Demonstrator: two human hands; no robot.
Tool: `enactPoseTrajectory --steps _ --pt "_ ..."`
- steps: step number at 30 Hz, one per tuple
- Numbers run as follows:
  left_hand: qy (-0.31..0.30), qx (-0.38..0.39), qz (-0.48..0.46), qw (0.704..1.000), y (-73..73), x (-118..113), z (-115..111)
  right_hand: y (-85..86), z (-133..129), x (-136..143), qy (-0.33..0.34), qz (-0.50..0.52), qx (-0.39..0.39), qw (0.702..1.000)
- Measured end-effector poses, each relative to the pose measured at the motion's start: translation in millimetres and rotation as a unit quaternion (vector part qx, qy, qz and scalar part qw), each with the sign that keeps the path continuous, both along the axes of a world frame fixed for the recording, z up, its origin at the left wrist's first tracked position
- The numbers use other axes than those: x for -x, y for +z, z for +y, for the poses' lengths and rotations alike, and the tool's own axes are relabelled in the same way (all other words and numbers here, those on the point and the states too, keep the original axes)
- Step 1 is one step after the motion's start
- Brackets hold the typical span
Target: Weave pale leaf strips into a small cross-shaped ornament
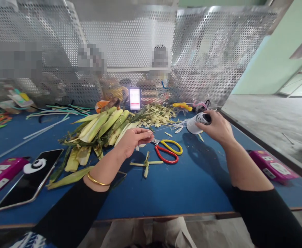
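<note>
My right hand [216, 128] grips a spool of white thread [193, 125], tilted above the blue table. A thin strand runs leftward from the spool to my left hand [132, 140], whose thumb and fingertips are pinched together on it. Just right of those fingertips lie scissors [169, 151] with one yellow and one red handle loop. In front of my left hand rests a small cross of pale husk strips [146, 164], bound at the middle. Corn husks [99, 129] are heaped beyond my left forearm.
Shredded husk bits [157, 115] pile up at the back, near an upright lit phone screen [135, 99] and a yellow glue gun [182, 106]. A dark phone [29, 182] lies at left. Magenta boxes stand at the left and right [272, 166]. Perforated metal panels [130, 38] rise behind.
</note>
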State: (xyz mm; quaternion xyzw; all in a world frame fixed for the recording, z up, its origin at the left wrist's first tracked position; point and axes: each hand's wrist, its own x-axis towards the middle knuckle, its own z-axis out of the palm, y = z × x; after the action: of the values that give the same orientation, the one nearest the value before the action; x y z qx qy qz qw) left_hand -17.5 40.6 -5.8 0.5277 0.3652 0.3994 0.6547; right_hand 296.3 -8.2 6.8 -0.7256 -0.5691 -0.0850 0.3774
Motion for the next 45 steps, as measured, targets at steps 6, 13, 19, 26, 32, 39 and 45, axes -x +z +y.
enactPoseTrajectory --steps 6,13,19,26,32,39,45 --pt "0.027 -0.004 -0.002 1.000 7.6 12 9 -14.4 6 -3 -0.061 -0.127 0.059 0.988" --pt "0.056 0.020 -0.013 0.998 13.9 19 14 -22.8 11 -8 -0.103 -0.114 0.012 0.988" --pt "0.087 0.007 -0.046 0.995 26.1 29 16 -13.4 -5 50 0.095 -0.129 -0.011 0.987" --pt "0.091 0.024 -0.049 0.994 26.8 32 19 -26.0 -17 126 0.219 -0.236 0.296 0.899" --pt "0.086 0.026 -0.048 0.995 22.1 30 19 -11.7 -16 91 0.186 -0.127 0.391 0.892" --pt "0.153 0.078 -0.090 0.981 22.8 30 21 5.1 -27 40 0.321 0.107 0.440 0.832" --pt "0.180 0.102 -0.111 0.972 23.5 32 24 4.0 -29 16 0.339 0.233 0.378 0.829"
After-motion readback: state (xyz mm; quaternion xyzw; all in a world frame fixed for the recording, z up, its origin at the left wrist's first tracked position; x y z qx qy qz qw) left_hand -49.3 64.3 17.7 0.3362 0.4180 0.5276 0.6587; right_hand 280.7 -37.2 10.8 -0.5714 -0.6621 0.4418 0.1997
